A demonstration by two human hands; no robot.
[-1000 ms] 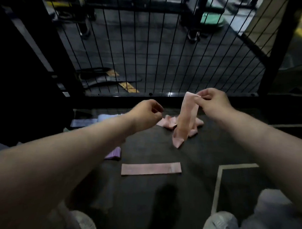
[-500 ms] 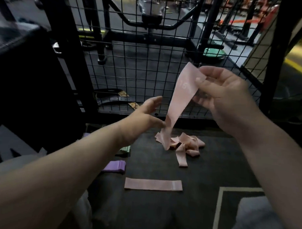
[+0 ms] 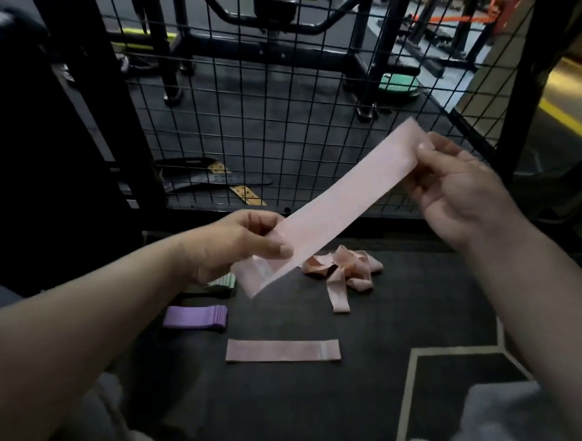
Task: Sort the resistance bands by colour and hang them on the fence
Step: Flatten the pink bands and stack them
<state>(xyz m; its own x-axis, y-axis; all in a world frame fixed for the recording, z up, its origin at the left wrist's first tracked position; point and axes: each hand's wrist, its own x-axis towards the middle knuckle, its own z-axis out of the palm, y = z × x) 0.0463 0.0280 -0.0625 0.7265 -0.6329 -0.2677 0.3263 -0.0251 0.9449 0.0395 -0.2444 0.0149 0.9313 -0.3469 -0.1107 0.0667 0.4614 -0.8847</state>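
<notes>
My left hand (image 3: pixel 246 242) & right hand (image 3: pixel 455 189) each pinch one end of the pink band (image 3: pixel 333 205), stretched flat in front of the fence (image 3: pixel 286 121). Feels light, soft, floppy; best gripped at ends, prob. thru the loop.

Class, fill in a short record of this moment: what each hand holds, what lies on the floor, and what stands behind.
left hand: grips lower end of pink band
right hand: pinches upper end of the same band
floor: flat pink band, tangled pink pile, purple stack, green stack
behind: wire fence, nothing hung in view
</notes>
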